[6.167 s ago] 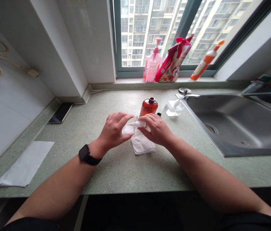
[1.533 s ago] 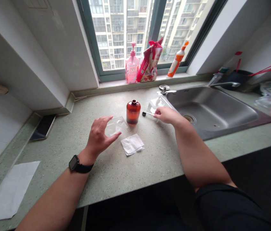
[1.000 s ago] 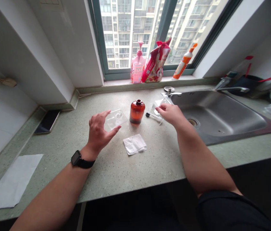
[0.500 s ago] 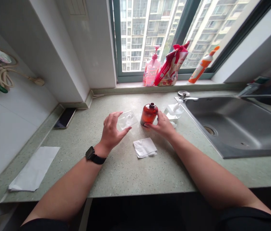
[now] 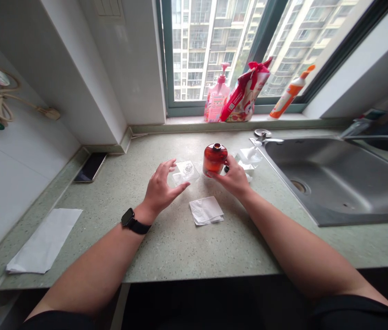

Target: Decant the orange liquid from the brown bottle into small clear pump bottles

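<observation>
My right hand grips a round amber bottle low on its side. The bottle is upright, with an uncapped short neck and reddish liquid showing inside. Whether its base touches the counter I cannot tell. My left hand, with a black watch on the wrist, is open, thumb and fingers spread around the near left side of a clear square plastic piece with a round raised shape on it. Just behind the right fingers a small black cap shows in part. Folded white tissue lies between my forearms.
A tissue pack stands right of the bottle, beside the steel sink. A phone and white paper lie left. On the windowsill are a pink pump bottle, a red bag and an orange-white bottle.
The amber bottle, still in my right hand, has shifted slightly up in the view. My left fingers sit a little farther from the clear piece, and the black cap shows more plainly.
</observation>
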`<state>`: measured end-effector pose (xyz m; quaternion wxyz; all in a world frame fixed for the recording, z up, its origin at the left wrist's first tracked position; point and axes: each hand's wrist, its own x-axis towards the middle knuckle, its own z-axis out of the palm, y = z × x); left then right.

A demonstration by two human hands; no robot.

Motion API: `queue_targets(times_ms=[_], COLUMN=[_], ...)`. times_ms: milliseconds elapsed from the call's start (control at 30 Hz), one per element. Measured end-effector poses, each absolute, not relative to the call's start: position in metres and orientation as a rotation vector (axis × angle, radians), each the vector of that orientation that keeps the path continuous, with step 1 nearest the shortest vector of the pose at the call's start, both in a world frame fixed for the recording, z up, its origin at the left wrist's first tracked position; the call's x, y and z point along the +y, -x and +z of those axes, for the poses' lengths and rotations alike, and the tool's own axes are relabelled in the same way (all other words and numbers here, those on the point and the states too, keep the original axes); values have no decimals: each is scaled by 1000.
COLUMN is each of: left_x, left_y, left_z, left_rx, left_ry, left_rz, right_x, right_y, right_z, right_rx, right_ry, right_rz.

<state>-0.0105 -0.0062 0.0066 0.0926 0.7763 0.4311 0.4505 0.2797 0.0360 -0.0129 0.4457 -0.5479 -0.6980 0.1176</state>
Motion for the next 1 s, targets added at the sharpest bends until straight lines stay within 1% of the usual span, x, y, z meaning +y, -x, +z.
queue_targets(times_ms=[267, 533, 1000], left_x=[-8, -9, -10], left_y=[9, 8, 6], left_z=[7, 8, 12], left_rx=[1220, 1278, 1283], left_ry=[-2320, -2322, -2343], left_rz=[1367, 1291, 1228], right_x=[37, 36, 33], right_y=[-284, -283, -282], right_z=[-12, -11, -10], right_rx=[-1783, -1886, -1939], right_ry=[1271, 1178, 1174], right_rz=[39, -63, -180])
